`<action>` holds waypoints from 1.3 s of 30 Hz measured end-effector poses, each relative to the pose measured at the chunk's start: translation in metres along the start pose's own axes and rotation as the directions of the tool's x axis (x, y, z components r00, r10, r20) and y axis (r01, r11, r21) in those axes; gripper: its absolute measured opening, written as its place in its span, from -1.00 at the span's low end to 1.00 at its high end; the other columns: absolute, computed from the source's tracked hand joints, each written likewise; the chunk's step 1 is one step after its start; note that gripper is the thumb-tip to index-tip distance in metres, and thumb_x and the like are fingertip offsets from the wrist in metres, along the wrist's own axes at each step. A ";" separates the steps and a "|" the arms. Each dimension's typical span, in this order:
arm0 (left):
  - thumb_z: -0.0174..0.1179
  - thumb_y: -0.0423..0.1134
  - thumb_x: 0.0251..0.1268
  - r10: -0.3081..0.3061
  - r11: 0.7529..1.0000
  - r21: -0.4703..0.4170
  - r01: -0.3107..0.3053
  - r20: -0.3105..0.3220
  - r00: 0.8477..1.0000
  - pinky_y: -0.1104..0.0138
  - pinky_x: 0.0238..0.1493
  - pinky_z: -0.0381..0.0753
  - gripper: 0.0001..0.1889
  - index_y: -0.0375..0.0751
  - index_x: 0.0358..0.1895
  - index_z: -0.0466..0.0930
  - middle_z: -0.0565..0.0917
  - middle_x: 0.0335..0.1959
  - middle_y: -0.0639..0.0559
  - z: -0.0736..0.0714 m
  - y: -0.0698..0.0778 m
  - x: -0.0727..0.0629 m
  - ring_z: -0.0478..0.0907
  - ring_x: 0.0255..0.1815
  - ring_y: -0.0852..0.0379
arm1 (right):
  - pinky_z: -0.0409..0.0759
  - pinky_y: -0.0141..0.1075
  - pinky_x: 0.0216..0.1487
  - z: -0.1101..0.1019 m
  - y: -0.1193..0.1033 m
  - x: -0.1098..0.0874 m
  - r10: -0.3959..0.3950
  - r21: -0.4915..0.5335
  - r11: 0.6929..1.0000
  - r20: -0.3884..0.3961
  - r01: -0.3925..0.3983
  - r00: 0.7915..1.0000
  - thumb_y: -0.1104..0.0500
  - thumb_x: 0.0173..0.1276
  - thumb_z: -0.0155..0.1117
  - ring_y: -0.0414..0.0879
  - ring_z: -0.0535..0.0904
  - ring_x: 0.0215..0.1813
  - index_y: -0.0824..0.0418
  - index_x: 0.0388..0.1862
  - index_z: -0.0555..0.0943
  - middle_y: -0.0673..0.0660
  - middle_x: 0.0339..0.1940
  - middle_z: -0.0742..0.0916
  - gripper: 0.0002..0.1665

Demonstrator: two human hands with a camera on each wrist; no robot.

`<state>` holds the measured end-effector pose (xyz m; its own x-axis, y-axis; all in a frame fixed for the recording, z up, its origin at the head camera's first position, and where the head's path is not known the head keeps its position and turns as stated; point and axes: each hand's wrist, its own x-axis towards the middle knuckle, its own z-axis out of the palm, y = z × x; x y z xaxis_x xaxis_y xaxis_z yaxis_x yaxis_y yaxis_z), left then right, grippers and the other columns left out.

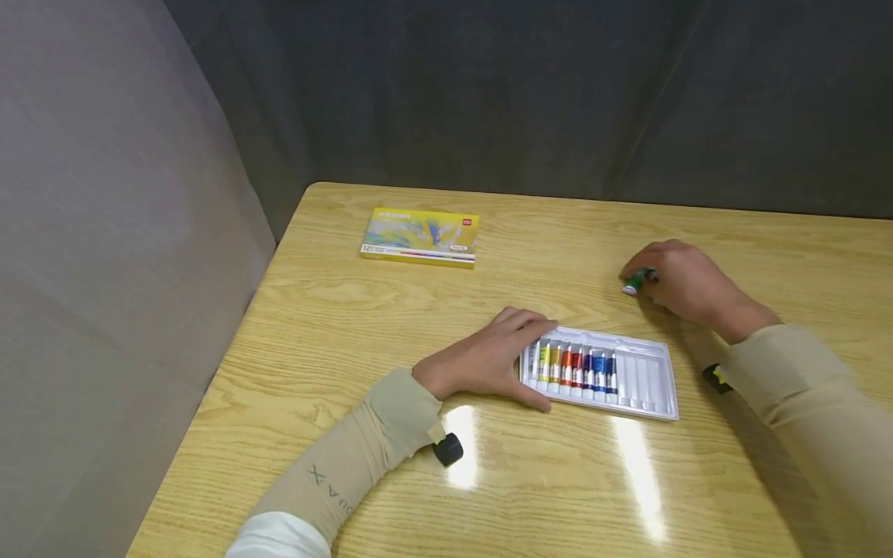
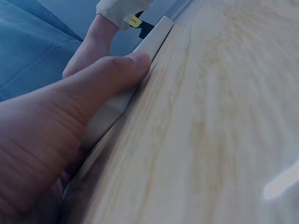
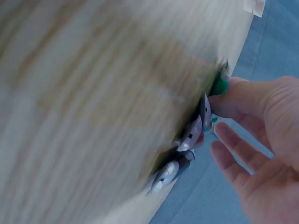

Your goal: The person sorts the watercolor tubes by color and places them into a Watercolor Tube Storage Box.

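Observation:
A white plastic tray (image 1: 649,377) of small paint tubes lies on the table; tubes from pale and yellow through red to blue fill its left part, and the slots at its right end are bare. My left hand (image 1: 488,356) grips the tray's left end, thumb along the near edge (image 2: 105,77) and fingers at the far edge. Beyond the tray, my right hand (image 1: 680,279) pinches a green paint tube (image 1: 633,282) low over the table. In the right wrist view, several tubes with silvery crimped ends (image 3: 191,135) lie in a row beside the thumb, partly hidden by the fingers.
A yellow paint box (image 1: 420,237) with a colourful printed lid lies at the back left of the wooden table (image 1: 314,341). Dark cloth (image 1: 488,93) hangs behind the table, and a grey panel (image 1: 118,232) stands along its left side.

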<state>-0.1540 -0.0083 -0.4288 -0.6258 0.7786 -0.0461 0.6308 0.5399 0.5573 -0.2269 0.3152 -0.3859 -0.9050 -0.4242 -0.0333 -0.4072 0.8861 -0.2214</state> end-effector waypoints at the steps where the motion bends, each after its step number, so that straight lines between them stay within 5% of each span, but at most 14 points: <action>1: 0.47 0.41 0.01 0.001 1.000 -0.003 -0.001 0.000 1.000 0.25 0.59 0.35 0.21 0.02 0.68 0.06 0.24 0.60 0.08 0.000 0.000 0.000 0.15 0.57 0.16 | 0.56 0.25 0.26 0.000 -0.001 0.000 -0.007 -0.008 1.000 0.003 0.007 1.000 0.43 0.37 0.25 0.30 0.62 0.24 0.22 0.02 0.78 0.31 0.13 0.76 -0.67; 12: 0.46 0.42 0.00 0.003 1.000 -0.012 -0.003 0.003 1.000 0.26 0.59 0.35 0.21 0.03 0.68 0.06 0.23 0.60 0.10 0.000 0.000 0.001 0.15 0.56 0.17 | 0.69 0.13 0.08 0.004 -0.007 0.000 -0.105 -0.089 0.991 -0.036 0.102 0.994 0.46 0.30 0.33 0.17 0.72 0.04 0.23 -0.03 0.78 0.24 -0.01 0.79 -0.69; 19: 0.47 0.41 0.01 0.007 1.000 -0.011 -0.007 0.000 1.000 0.26 0.59 0.35 0.21 0.02 0.67 0.07 0.24 0.60 0.09 0.000 0.002 0.001 0.15 0.56 0.16 | 0.76 0.03 -0.05 0.006 -0.010 -0.001 -0.217 -0.129 0.971 -0.142 0.200 0.966 0.40 0.11 0.59 0.07 0.77 -0.09 0.21 -0.08 0.75 0.18 -0.09 0.77 -0.63; 32: 0.46 0.42 0.02 0.005 1.000 -0.009 -0.005 -0.006 1.000 0.22 0.59 0.35 0.20 0.02 0.68 0.07 0.24 0.60 0.09 0.002 0.000 0.000 0.15 0.57 0.15 | 0.74 -0.02 -0.23 0.003 -0.023 -0.013 -0.222 -0.097 0.973 -0.171 0.208 0.960 0.36 0.13 0.59 -0.01 0.72 -0.27 0.24 -0.13 0.69 0.17 -0.22 0.74 -0.67; 39: 0.46 0.41 0.02 0.005 1.000 -0.016 -0.005 -0.008 1.000 0.22 0.58 0.36 0.20 0.03 0.68 0.06 0.24 0.60 0.10 0.003 -0.001 0.000 0.16 0.56 0.16 | 0.69 -0.08 -0.22 0.003 -0.032 -0.028 -0.094 -0.031 0.995 -0.159 0.090 0.983 0.30 0.22 0.56 -0.07 0.69 -0.25 0.19 -0.05 0.66 0.08 -0.25 0.75 -0.66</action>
<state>-0.1534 -0.0081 -0.4318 -0.6263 0.7788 -0.0364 0.6269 0.5308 0.5704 -0.1886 0.2980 -0.3807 -0.8709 -0.4702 0.1426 -0.4904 0.8499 -0.1928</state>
